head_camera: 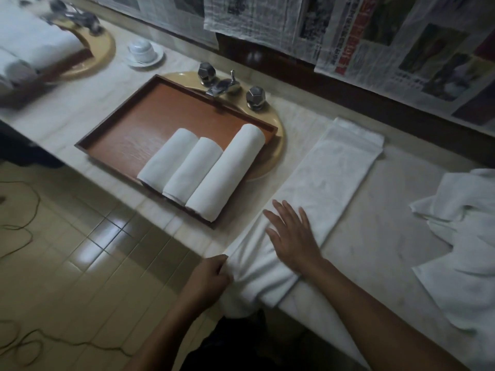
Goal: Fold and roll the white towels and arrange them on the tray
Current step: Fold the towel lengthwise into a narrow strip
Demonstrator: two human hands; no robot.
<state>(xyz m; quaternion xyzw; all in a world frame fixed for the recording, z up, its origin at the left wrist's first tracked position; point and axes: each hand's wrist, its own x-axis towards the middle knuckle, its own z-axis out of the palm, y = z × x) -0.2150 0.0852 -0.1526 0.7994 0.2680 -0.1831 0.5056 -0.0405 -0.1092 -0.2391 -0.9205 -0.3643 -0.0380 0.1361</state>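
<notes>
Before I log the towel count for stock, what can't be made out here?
Head view:
- Loose towels: cut off by the right edge, number unclear.
- Second tray, top left: blurred, cut by the edge.
- Folded towel: near end bunched behind the left hand.
- Sink: basin covered by the tray.

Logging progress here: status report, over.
Left hand pinches near end of folded towel, right hand flat on it. Three rolled towels on tray. Loose towels lie right, out of the way.
</notes>
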